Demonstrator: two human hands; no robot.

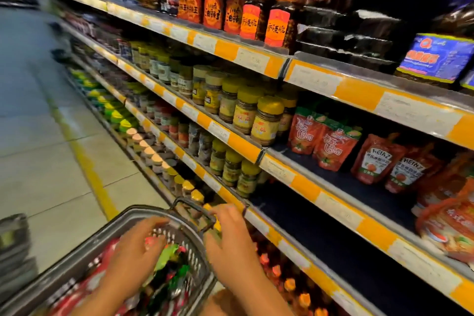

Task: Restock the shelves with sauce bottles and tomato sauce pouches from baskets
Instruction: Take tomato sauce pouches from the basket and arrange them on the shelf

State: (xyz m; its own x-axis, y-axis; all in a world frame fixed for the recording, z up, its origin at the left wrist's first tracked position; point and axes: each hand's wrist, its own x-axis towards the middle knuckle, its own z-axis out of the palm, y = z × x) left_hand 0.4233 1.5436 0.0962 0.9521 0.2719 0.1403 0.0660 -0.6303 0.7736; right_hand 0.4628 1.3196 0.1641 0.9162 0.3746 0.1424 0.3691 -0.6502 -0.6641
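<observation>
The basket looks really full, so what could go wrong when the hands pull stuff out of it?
1. The left hand digs among the pouches in the basket; pulling one out fast might spill others over the rim.
2. The right hand is at the basket handle, close to the yellow-lidded jars on the low shelf; a swing could knock them.
3. The Heinz pouches lean; pushing more in could topple them.
</observation>
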